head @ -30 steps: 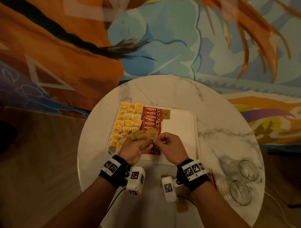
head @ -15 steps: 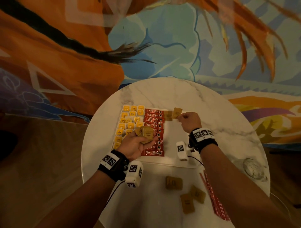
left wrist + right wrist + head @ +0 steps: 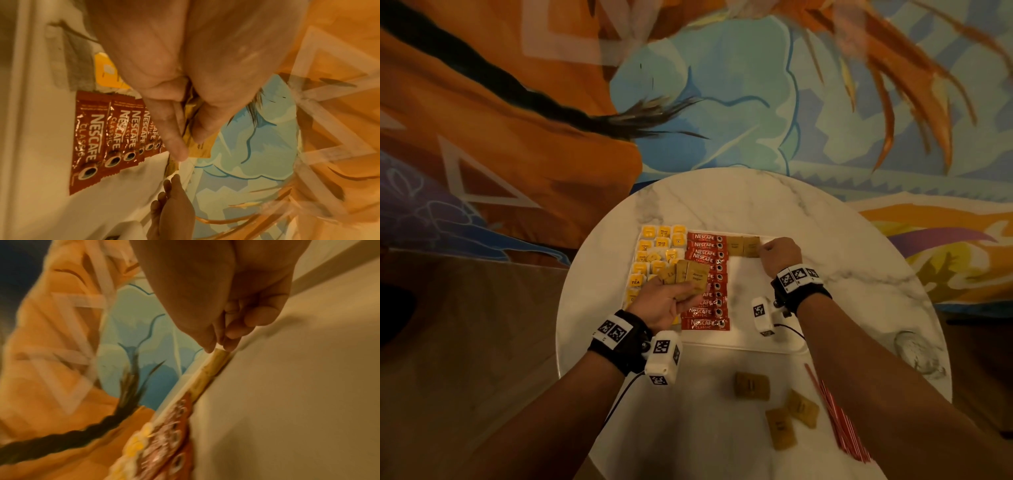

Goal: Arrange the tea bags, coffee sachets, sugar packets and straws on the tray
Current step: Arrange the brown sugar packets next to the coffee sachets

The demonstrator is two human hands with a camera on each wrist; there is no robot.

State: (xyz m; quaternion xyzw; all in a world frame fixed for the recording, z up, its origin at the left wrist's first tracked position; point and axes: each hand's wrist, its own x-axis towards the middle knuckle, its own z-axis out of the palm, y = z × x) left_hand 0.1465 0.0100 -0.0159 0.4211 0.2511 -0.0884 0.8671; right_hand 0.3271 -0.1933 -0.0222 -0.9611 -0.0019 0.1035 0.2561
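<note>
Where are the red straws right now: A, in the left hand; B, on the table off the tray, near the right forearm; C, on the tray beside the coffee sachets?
B: the red straws lie on the table, outside the tray.

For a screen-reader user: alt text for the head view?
The left hand holds a fan of brown sugar packets above the white tray, while the right hand sets another beside the coffee sachets.
</note>
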